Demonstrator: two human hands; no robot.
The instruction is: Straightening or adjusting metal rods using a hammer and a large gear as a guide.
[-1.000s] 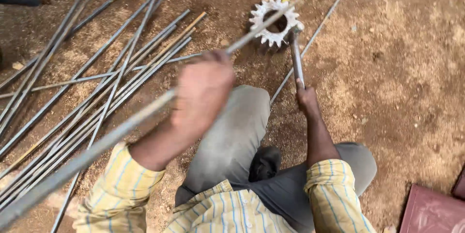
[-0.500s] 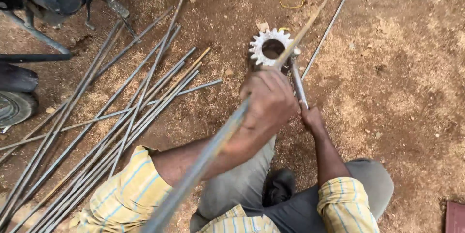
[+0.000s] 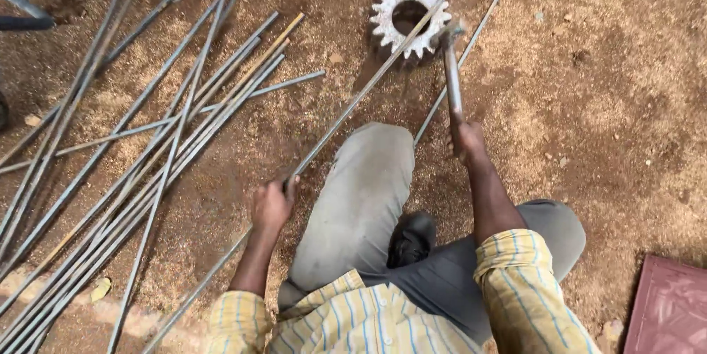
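Your hammer (image 3: 451,67) has dropped since a second ago, its head now meeting the long steel rod (image 3: 368,89) on the toothed gear (image 3: 409,17) (a strike landing). Left hand (image 3: 272,205) fingers wrap the rod lower down; right hand (image 3: 465,137) grips the handle.

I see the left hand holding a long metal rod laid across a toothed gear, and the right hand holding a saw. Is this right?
Not quite. In the head view the right hand holds a hammer, not a saw. The left hand does hold the long rod across the toothed gear.
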